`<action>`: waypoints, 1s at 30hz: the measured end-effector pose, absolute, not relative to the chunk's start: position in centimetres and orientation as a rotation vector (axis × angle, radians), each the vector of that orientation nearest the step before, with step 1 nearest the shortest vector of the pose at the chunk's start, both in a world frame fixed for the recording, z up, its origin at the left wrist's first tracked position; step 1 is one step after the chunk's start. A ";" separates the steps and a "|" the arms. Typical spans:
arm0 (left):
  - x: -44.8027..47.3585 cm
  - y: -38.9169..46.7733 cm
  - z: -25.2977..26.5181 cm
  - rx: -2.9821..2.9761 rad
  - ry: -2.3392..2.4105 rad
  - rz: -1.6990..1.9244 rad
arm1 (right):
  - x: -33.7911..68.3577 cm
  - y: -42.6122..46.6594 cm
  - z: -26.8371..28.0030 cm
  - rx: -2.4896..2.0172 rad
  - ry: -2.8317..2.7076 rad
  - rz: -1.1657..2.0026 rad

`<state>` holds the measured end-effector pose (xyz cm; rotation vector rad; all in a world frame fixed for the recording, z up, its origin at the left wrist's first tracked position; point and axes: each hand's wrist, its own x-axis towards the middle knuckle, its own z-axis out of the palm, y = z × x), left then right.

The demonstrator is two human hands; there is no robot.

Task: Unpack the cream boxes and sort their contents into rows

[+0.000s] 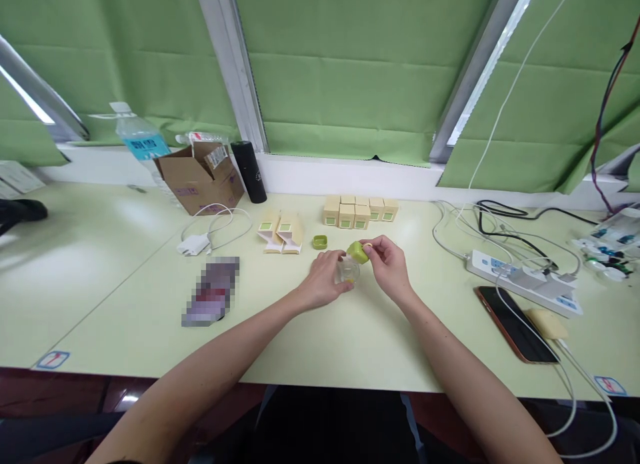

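My left hand (324, 279) is wrapped around a small clear jar (349, 271), with a bit of yellow showing near its bottom. Just above the jar's rim, my right hand (388, 264) pinches a small green piece (357, 252), tilted, with a pale ring-like edge near the fingertips. Whether the green piece touches the jar I cannot tell. Beyond my left hand sits a small open green square case (320, 242). To its left stand two opened cream cartons (281, 235) with green labels. Several closed cream boxes (346, 212) form a cluster farther back.
At the left are a white charger with cable (194, 244), a pixelated item (212, 292), a cardboard box (200, 177), a black flask (249, 172) and a large water bottle (143, 139). To the right lie a power strip (523, 282), a phone (515, 325) and tangled cables.
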<state>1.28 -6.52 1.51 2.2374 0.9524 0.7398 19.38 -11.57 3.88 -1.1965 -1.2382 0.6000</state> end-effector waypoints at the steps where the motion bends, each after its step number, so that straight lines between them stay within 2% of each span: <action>1: 1.1 -6.7 1.7 2.205 0.945 0.786 | 19.4 -11.5 3.9 -1.190 -1.205 0.636; 12: 0.6 -6.3 2.3 1.968 0.668 1.149 | 18.3 -12.0 4.1 -1.213 -1.233 0.741; 15: 0.7 -5.4 1.9 1.741 0.669 1.293 | 19.2 -12.3 4.3 -1.295 -1.409 0.567; 19: 0.4 -4.3 1.6 1.555 0.674 1.386 | 19.8 -12.8 4.0 -1.623 -1.935 0.235; 22: 0.3 -4.0 1.4 1.531 0.693 1.397 | 19.5 -12.9 3.7 -1.766 -2.147 0.131; 25: 0.4 -4.2 1.3 1.530 0.701 1.396 | 19.8 -12.7 4.0 -1.698 -2.077 0.097; 30: 0.5 -4.7 1.3 1.537 0.702 1.380 | 24.2 -11.9 5.4 -1.569 -1.634 -0.084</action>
